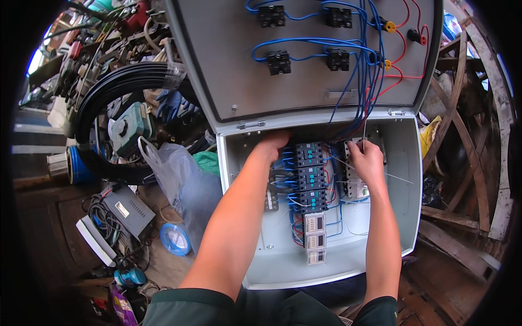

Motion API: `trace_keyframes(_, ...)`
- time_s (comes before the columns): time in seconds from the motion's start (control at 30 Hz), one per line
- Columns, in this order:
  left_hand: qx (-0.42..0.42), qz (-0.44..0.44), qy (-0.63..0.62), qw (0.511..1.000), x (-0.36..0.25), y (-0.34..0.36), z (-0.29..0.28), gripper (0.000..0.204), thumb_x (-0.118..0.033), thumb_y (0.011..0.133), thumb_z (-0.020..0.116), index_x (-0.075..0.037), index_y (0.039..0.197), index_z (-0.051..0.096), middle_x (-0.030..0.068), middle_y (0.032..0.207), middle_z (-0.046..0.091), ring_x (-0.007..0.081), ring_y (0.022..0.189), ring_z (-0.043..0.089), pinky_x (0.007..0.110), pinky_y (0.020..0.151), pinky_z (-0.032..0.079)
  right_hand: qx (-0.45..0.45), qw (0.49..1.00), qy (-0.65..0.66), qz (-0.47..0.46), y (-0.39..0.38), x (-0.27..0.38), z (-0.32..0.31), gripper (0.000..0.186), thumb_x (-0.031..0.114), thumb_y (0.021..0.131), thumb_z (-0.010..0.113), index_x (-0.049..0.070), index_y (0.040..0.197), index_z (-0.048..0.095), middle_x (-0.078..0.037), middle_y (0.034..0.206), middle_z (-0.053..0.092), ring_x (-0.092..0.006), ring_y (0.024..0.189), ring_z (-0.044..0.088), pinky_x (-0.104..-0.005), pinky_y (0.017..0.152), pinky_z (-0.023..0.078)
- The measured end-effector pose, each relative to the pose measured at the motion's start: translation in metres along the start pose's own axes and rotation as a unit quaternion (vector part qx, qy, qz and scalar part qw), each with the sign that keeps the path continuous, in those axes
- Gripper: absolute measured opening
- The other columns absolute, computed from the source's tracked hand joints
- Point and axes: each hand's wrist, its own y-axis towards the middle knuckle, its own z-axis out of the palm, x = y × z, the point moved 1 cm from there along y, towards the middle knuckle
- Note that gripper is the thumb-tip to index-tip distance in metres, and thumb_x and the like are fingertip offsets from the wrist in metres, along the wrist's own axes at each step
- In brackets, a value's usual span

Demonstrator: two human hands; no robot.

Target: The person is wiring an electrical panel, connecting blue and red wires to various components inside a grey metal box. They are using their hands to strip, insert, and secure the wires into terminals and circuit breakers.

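Note:
An open grey metal electrical enclosure holds a column of contactors, timers and breakers. Its raised door carries black switch blocks with blue and red wiring. My left hand reaches into the upper left of the box beside the contactors, its fingertips hidden in shadow under the hinge edge. My right hand is closed at the top of the breakers, where wires and thin pale strips pass; what its fingers grip is unclear.
Left of the box lie a black cable coil, plastic bag, green machine, grey metal device, blue tape roll and piled tools. Wooden slats and a yellow sack crowd the right.

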Motion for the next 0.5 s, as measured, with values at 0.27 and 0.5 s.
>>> trace_keyframes(0.27,-0.099,0.125,0.033,0.987,-0.013,-0.043,0.027,0.049,-0.018,0.098,0.051,-0.003,0.144,0.047,0.0151,0.147,0.049,0.026,0.132,0.046,0.038,0.11,0.036,0.004,0.969,0.127,-0.212,-0.043,0.011,-0.004,0.026,0.016,0.097,0.063,-0.003,0.079,0.064,-0.008,0.066,0.06,-0.0167,0.061,0.055,-0.0309,0.056,0.042)
trace_keyframes(0.5,-0.088,0.117,0.075,0.986,-0.007,-0.028,0.023,0.048,-0.019,0.101,0.045,-0.003,0.146,0.045,0.0157,0.15,0.045,0.0262,0.137,0.042,0.037,0.112,0.034,0.074,0.97,0.016,-0.232,-0.02,0.054,0.047,0.025,0.015,0.096,0.057,0.002,0.116,0.065,-0.02,0.109,0.064,-0.0428,0.099,0.061,-0.0426,0.085,0.05)
